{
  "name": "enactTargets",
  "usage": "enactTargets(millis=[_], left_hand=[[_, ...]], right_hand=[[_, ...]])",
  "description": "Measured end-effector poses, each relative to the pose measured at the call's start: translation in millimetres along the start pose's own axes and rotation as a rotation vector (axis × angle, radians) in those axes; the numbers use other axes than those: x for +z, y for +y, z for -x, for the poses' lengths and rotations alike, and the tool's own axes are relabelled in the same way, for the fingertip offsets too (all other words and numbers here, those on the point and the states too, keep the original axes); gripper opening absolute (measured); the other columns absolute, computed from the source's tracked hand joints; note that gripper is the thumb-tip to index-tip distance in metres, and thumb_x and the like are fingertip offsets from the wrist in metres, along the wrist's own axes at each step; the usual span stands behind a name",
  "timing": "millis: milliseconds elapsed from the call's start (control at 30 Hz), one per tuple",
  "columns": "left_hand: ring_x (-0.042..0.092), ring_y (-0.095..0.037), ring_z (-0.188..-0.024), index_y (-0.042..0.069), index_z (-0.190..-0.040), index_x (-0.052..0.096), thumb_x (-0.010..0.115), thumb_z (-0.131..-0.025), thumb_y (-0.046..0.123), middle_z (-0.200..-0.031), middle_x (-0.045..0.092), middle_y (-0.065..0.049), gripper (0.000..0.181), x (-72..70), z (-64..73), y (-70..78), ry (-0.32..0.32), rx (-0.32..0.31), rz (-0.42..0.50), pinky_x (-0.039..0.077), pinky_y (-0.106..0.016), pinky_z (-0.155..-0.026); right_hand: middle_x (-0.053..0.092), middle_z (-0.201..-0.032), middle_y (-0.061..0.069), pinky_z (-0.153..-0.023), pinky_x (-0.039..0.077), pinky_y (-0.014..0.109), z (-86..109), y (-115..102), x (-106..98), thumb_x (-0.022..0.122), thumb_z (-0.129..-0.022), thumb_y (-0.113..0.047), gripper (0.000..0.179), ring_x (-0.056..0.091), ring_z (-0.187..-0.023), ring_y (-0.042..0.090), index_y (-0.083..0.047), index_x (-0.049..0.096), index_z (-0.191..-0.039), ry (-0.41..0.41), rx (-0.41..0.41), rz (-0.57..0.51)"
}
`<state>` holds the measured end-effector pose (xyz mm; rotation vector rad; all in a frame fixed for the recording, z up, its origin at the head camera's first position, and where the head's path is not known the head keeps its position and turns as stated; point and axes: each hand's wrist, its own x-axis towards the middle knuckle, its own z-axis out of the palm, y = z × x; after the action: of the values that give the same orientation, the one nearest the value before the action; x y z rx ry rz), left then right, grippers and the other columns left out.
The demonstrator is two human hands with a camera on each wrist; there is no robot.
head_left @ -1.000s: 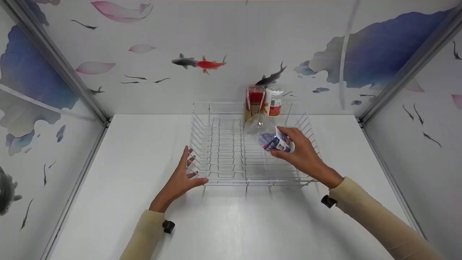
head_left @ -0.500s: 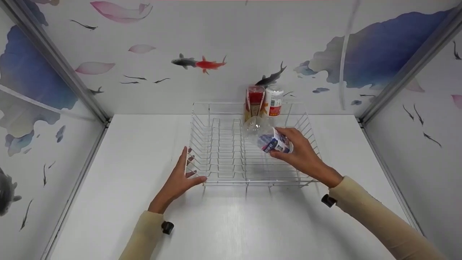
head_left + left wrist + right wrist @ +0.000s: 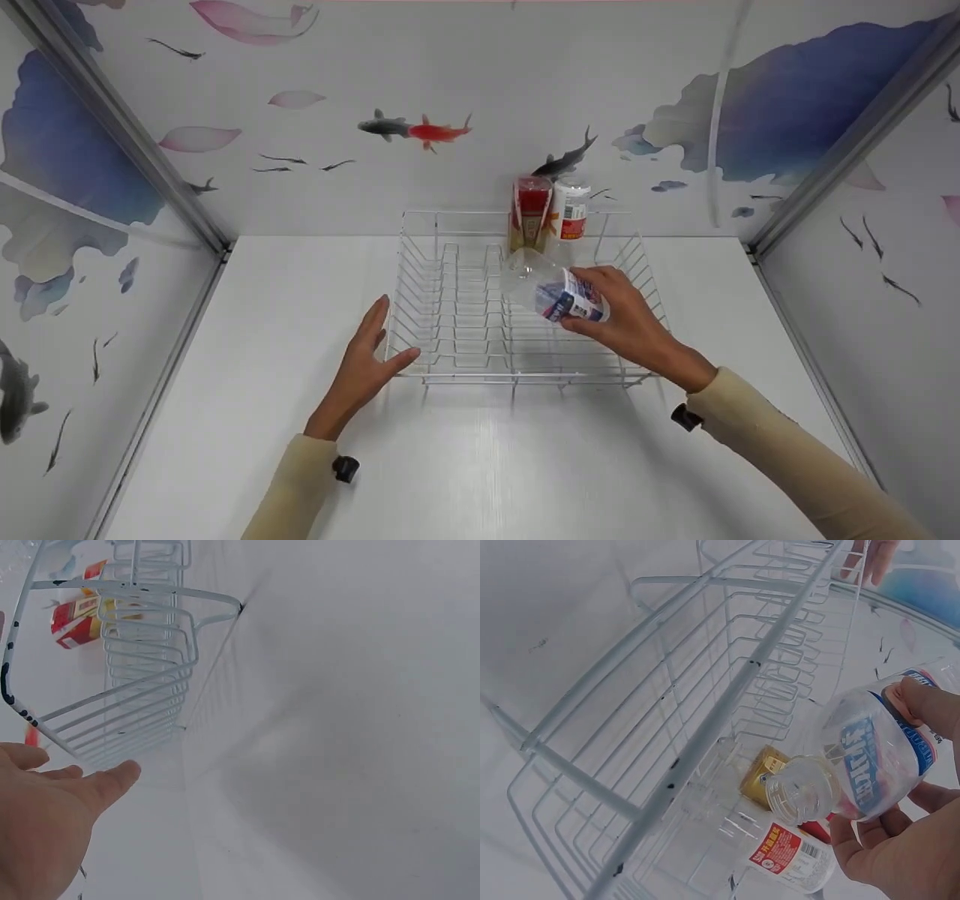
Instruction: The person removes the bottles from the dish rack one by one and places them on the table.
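My right hand grips a clear plastic bottle with a blue and white label. It is held tilted over the right part of a white wire rack; in the right wrist view its threaded, capless neck points down toward the wires. My left hand is beside the rack's left front corner, thumb and fingers spread, holding nothing. Whether its fingertips touch the wires is hard to tell. At the rack's back stand a red and gold container and a clear bottle with a white and red label.
The rack stands on a white table close to the back wall, which is printed with fish and petals. Side walls with metal edge strips rise left and right. The rack's left half has rows of upright wire dividers.
My left hand has drawn slightly left, its fingers coming away from behind the rack's side wires. The bottle in my right hand has tipped a little farther, its far end moving down and left.
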<state>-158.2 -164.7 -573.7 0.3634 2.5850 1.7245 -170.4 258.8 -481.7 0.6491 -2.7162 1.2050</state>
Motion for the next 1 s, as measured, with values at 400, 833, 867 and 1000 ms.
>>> enactTargets(millis=[400, 833, 867, 1000], left_hand=[[0.034, -0.029, -0.165, 0.01, -0.161, 0.057, 0.079, -0.105, 0.021, -0.173, 0.045, -0.007, 0.061, 0.5, -11.9, 17.2, 0.148, 0.176, 0.038, 0.031, -0.068, -0.129], [0.043, -0.032, -0.16, 0.007, -0.152, 0.066, 0.079, -0.104, 0.016, -0.166, 0.055, -0.01, 0.05, 4.5, -28.6, 33.6, 0.075, 0.238, 0.012, 0.037, -0.06, -0.128], [0.043, -0.032, -0.16, 0.007, -0.152, 0.066, 0.079, -0.104, 0.017, -0.166, 0.055, -0.01, 0.051, 5.2, -29.5, 35.1, 0.068, 0.239, 0.009, 0.038, -0.06, -0.128], [0.046, -0.033, -0.158, 0.007, -0.154, 0.064, 0.079, -0.104, 0.02, -0.165, 0.055, -0.01, 0.054, 8.5, -31.7, 41.1, 0.031, 0.255, 0.02, 0.04, -0.062, -0.126]], right_hand=[[0.058, -0.15, 0.015, -0.107, 0.059, 0.054, 0.6, -4, 3, 0.095, -0.09, -0.018, 0.078, 0.054, -0.133, 0.031, -0.01, 0.058, -0.159, -0.022, 0.005, -0.002], [0.056, -0.152, 0.015, -0.11, 0.058, 0.057, 1.7, -7, 5, 0.095, -0.09, -0.017, 0.081, 0.053, -0.136, 0.032, -0.011, 0.056, -0.16, -0.049, -0.002, -0.014], [0.056, -0.152, 0.015, -0.11, 0.058, 0.057, 2.1, -7, 5, 0.095, -0.09, -0.017, 0.081, 0.053, -0.136, 0.032, -0.011, 0.056, -0.16, -0.052, -0.004, -0.014], [0.058, -0.151, 0.014, -0.108, 0.058, 0.054, 3.4, -9, 5, 0.096, -0.089, -0.016, 0.081, 0.053, -0.134, 0.029, -0.01, 0.057, -0.16, -0.053, -0.032, -0.007]])
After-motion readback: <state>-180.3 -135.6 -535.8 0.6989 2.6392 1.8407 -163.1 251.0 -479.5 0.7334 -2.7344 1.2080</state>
